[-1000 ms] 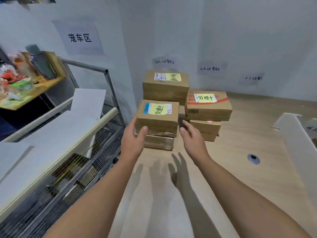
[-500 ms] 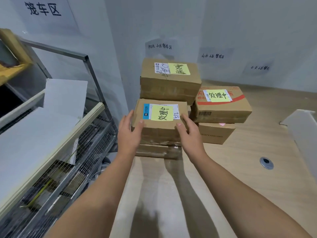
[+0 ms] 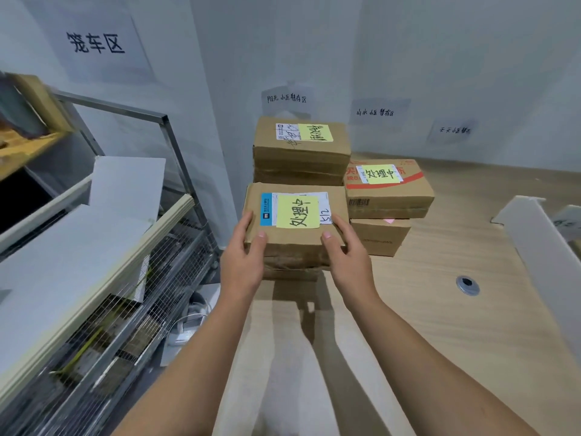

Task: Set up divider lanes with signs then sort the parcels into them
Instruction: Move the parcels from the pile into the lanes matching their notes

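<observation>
A brown cardboard parcel [image 3: 295, 243] with a yellow note and a white shipping label tops a low stack in the corner of the wooden floor. My left hand [image 3: 243, 262] grips its left side and my right hand [image 3: 347, 259] grips its right side, thumbs on the top face. Behind it stands a taller parcel [image 3: 301, 158] with its own yellow note. To the right, a red-printed parcel [image 3: 390, 196] lies on a smaller box [image 3: 380, 237]. Three small paper signs [image 3: 286, 98] hang on the back wall. A white divider board [image 3: 540, 247] stands at the right edge.
A wire cage cart [image 3: 132, 297] with white boards leaning on it fills the left side, under a large wall sign [image 3: 96, 42]. A round metal floor socket [image 3: 467, 284] sits to the right. Bare wooden floor [image 3: 440, 341] spreads at the lower right.
Both hands have closed in from either side and now grip the front parcel. The camera has moved closer to the stack.
</observation>
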`<act>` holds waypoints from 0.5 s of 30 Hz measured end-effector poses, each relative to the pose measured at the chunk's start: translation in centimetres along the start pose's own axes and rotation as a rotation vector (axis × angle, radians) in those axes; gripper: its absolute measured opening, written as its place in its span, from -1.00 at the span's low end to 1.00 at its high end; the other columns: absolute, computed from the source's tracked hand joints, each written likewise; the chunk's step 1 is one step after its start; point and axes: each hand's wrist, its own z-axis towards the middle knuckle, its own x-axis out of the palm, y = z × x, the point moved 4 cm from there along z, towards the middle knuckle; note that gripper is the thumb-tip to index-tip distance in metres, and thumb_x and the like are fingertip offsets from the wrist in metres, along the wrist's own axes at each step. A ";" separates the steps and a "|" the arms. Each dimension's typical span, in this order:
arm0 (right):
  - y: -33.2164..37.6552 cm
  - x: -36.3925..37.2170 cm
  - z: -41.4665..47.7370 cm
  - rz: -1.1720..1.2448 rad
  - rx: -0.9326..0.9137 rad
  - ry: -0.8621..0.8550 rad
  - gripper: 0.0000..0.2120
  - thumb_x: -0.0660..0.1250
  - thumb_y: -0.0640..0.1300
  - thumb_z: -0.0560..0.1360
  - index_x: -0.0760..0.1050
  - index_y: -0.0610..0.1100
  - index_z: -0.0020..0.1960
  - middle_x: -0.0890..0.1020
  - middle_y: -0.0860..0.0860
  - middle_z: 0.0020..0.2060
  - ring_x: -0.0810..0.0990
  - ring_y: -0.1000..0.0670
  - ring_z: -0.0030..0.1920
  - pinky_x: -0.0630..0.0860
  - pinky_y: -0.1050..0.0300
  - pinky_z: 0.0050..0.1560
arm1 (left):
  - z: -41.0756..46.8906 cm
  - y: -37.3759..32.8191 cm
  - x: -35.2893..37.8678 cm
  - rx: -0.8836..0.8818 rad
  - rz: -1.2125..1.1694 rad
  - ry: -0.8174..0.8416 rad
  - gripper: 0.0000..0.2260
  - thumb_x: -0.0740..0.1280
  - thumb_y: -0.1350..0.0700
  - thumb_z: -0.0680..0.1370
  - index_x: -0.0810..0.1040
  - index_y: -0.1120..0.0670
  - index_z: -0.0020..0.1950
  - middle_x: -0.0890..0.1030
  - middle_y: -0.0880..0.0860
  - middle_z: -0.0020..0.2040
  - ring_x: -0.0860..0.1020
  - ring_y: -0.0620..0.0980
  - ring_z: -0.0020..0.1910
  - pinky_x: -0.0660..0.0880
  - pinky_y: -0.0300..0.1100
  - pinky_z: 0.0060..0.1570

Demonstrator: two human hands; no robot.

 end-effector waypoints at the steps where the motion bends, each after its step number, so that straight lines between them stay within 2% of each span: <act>1: 0.2 -0.9 -1.4 0.014 -0.006 -0.005 -0.64 0.28 0.14 0.59 0.40 0.40 0.35 0.43 0.17 0.46 0.32 0.03 0.50 0.38 -0.14 0.45 | -1.4 -0.4 0.0 0.017 0.002 0.005 -0.60 0.25 -0.06 0.67 0.31 -0.30 0.50 0.45 -0.16 0.35 0.51 -0.10 0.22 0.53 -0.21 -0.01; 3: 0.5 -2.9 -4.1 0.034 -0.021 -0.019 -0.69 0.27 0.23 0.52 0.39 0.56 0.21 0.45 0.19 0.44 0.36 0.02 0.48 0.41 -0.15 0.42 | -4.3 -1.0 0.2 0.042 -0.002 0.033 -0.59 0.25 -0.04 0.66 0.31 -0.30 0.50 0.45 -0.15 0.38 0.49 -0.10 0.26 0.56 -0.12 0.08; 6: 0.6 -6.7 -8.1 0.069 -0.037 -0.061 -0.70 0.29 0.19 0.53 0.40 0.57 0.17 0.47 0.21 0.41 0.38 0.01 0.46 0.45 -0.15 0.39 | -9.0 -1.8 1.2 0.077 0.005 0.072 -0.58 0.27 -0.02 0.66 0.33 -0.30 0.49 0.47 -0.17 0.34 0.49 -0.09 0.29 0.51 0.00 0.27; 8: 0.5 -9.7 -10.8 0.082 -0.051 -0.102 -0.69 0.30 0.18 0.52 0.43 0.52 0.20 0.48 0.25 0.39 0.39 0.03 0.45 0.46 -0.13 0.39 | -12.3 -2.3 2.4 0.090 -0.019 0.103 -0.59 0.29 -0.01 0.65 0.36 -0.28 0.48 0.49 -0.20 0.29 0.50 -0.10 0.28 0.50 -0.04 0.27; 11: -0.1 -14.8 -14.8 0.099 -0.061 -0.179 -0.68 0.32 0.15 0.53 0.47 0.45 0.24 0.50 0.30 0.35 0.41 0.04 0.44 0.45 -0.12 0.39 | -17.5 -3.3 5.0 0.120 -0.076 0.156 -0.58 0.31 0.03 0.64 0.38 -0.25 0.48 0.53 -0.17 0.33 0.55 -0.17 0.24 0.52 -0.10 0.24; 13: -0.5 -18.4 -17.4 0.114 -0.067 -0.232 -0.70 0.34 0.08 0.56 0.49 0.45 0.20 0.52 0.33 0.31 0.46 0.05 0.39 0.46 -0.09 0.37 | -21.1 -4.0 7.0 0.138 -0.101 0.196 -0.60 0.32 0.02 0.64 0.39 -0.33 0.41 0.52 -0.17 0.36 0.55 -0.27 0.18 0.54 -0.06 0.23; 15: -0.9 -22.1 -20.3 0.121 -0.077 -0.291 -0.70 0.36 0.01 0.59 0.50 0.42 0.18 0.54 0.34 0.29 0.50 0.05 0.33 0.48 -0.06 0.35 | -24.7 -4.6 9.2 0.146 -0.122 0.242 -0.62 0.33 0.00 0.63 0.39 -0.44 0.31 0.51 -0.19 0.38 0.56 -0.29 0.15 0.56 0.02 0.22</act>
